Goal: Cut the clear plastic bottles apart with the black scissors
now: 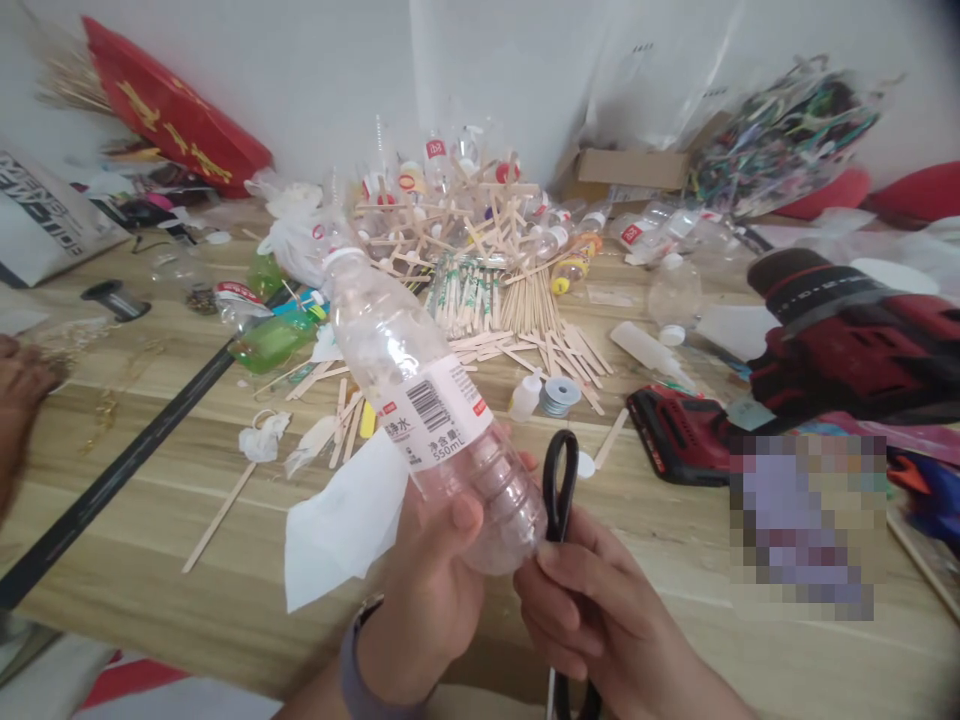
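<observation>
A clear plastic bottle [450, 430] with a white label is tilted up and to the left, its white cap at the far end. My left hand [442, 580], with a band on the wrist, is closed around the bottle's lower part. At the bottle's base, my right hand [592, 600] grips black-handled scissors [561, 480], one handle loop pointing upward. A bit of metal shows below the hand; the blades are mostly hidden. The right fingertips are close to the bottle's bottom, and I cannot tell whether they touch it. A white paper sheet [337, 530] lies behind the left hand.
Plastic bottles, wooden sticks [532, 300] and a green bottle [274, 340] cover the table's back. On the right stands a red and black cordless drill [840, 340]. A small white glue bottle [525, 395] and a spool [561, 396] are nearer. Another person's hand [22, 380] rests at left.
</observation>
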Demonstrator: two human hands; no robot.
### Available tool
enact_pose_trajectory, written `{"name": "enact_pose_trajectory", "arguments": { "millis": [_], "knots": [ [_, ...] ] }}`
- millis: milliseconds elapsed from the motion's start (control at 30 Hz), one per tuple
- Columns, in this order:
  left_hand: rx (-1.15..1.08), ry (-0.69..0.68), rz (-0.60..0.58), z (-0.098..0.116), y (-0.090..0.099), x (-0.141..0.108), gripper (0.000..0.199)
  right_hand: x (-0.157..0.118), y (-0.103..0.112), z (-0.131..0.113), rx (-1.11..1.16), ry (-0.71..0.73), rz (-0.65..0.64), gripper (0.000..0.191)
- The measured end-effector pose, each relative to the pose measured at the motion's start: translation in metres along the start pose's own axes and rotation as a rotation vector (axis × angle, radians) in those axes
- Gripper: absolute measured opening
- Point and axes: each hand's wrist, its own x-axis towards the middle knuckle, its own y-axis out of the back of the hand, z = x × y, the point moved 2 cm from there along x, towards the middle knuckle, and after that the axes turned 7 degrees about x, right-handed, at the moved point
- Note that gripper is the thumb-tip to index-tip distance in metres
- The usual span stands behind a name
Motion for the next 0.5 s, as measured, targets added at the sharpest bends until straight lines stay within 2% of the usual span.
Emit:
{"name": "enact_pose_trajectory", "arguments": {
  "millis": [133,267,400,500],
  "knots": [
    [0.054,-0.039,0.05,-0.004,0.003,0.001,0.054,0.003,0.004,0.003,0.026,-0.006,-0.051,0.031],
    [0.043,-0.057,-0.005,-0.006,0.001,0.001,0.05,-0.002,0.001,0.001,-0.098,0.017,0.022,0.04],
    [0.018,-0.039,-0.043,-0.005,0.0,-0.001,0.044,-0.009,0.002,-0.002,-0.332,0.113,0.104,0.045],
    [0.016,-0.033,-0.033,-0.003,0.001,-0.004,0.044,-0.015,0.009,-0.006,-0.672,0.288,0.123,0.034]
  ]
}}
